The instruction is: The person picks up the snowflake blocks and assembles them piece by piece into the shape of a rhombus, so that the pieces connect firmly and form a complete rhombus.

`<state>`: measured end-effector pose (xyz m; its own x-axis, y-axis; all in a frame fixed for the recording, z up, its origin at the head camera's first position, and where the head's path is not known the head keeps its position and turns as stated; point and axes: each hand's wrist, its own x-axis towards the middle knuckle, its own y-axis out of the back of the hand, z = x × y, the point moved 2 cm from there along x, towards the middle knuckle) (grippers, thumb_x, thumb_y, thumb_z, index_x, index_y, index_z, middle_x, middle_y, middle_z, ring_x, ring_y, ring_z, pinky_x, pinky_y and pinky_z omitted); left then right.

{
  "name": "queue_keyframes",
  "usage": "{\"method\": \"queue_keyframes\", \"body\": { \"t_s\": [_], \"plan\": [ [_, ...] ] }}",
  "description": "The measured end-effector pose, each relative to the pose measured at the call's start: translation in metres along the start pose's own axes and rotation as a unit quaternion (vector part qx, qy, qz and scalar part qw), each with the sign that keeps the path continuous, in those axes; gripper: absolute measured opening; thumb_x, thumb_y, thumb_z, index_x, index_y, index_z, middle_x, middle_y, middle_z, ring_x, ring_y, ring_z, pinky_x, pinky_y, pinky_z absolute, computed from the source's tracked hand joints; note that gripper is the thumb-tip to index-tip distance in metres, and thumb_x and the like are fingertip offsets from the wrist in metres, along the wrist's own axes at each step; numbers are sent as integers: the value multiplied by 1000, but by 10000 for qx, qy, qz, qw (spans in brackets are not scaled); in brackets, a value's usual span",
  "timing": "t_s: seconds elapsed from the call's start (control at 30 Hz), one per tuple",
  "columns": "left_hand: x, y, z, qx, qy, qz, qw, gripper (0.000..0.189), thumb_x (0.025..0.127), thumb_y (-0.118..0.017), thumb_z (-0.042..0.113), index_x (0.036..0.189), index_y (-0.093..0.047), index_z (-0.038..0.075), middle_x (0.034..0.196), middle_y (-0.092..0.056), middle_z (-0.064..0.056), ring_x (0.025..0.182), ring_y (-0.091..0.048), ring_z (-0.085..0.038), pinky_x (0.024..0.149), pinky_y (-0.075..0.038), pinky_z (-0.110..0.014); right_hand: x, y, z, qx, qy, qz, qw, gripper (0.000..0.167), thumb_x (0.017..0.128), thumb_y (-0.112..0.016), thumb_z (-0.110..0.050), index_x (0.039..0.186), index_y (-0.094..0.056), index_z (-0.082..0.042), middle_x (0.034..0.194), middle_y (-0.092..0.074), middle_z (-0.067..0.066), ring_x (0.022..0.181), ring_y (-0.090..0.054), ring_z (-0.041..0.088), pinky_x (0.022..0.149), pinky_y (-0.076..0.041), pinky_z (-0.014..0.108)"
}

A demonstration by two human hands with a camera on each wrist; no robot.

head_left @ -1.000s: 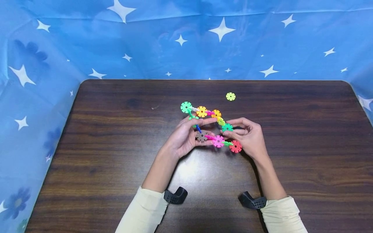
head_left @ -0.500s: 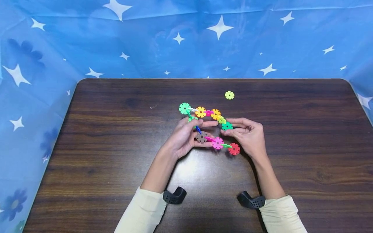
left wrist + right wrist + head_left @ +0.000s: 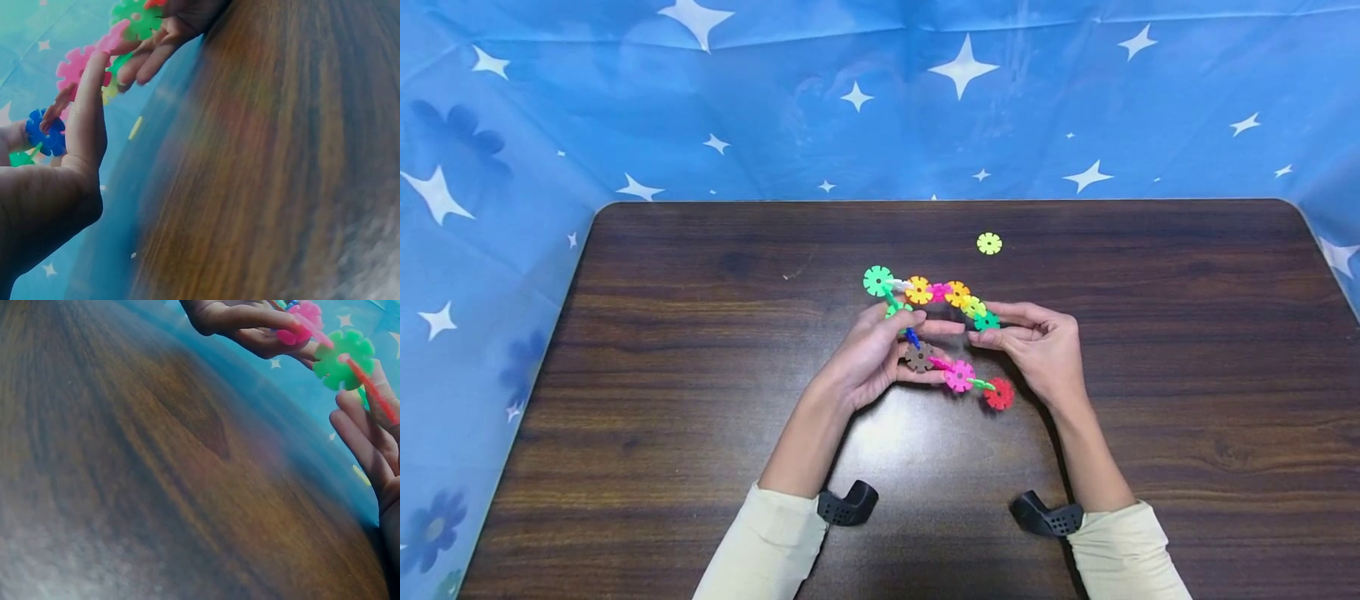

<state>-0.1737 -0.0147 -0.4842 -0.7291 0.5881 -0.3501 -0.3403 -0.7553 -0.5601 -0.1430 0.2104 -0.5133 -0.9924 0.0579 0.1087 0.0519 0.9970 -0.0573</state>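
A chain of interlocking snowflake discs bends into a C held over the table in the head view. My left hand (image 3: 867, 360) grips its left side, thumb over a light green disc (image 3: 898, 315) and fingers behind the grey-brown disc (image 3: 919, 357). My right hand (image 3: 1047, 340) pinches the teal green disc (image 3: 987, 322) at the end of the far row, between thumb and fingers. At the end of the near row, a red disc (image 3: 999, 394) hangs free, below the right thumb. A pink disc (image 3: 75, 67) shows beside a left finger in the left wrist view.
One loose yellow-green disc (image 3: 989, 243) lies on the dark wood table (image 3: 700, 375) beyond the hands. Blue cloth (image 3: 820, 75) with white stars hangs along the back and left side. Black wrist mounts (image 3: 850, 504) stick inward from both sleeves.
The red end of the near row has swung down toward the person, away from the right thumb. The teal disc has tilted and risen slightly. Both hands keep their hold.
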Motion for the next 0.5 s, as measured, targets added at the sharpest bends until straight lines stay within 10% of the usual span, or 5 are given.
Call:
{"method": "queue_keyframes", "body": {
  "t_s": [0.33,0.5],
  "plan": [
    [-1,3,3,-634,-216,364,9971,9,115,-43,16,115,-34,17,148,-58,-32,86,-79,-24,75,-69,-43,9,2,3,-751,424,114,9962,34,111,-57,-9,137,-65,11,128,-74,28,104,-80,13,93,-65,28],
    [-3,2,5,-863,-351,68,9956,8,115,-39,14,115,-32,18,158,-49,-32,81,-80,-23,73,-69,-43,19,11,-2,-2526,505,250,9659,38,115,-50,-14,150,-61,-5,156,-61,16,144,-60,24,125,-42,29]
  ]
}}
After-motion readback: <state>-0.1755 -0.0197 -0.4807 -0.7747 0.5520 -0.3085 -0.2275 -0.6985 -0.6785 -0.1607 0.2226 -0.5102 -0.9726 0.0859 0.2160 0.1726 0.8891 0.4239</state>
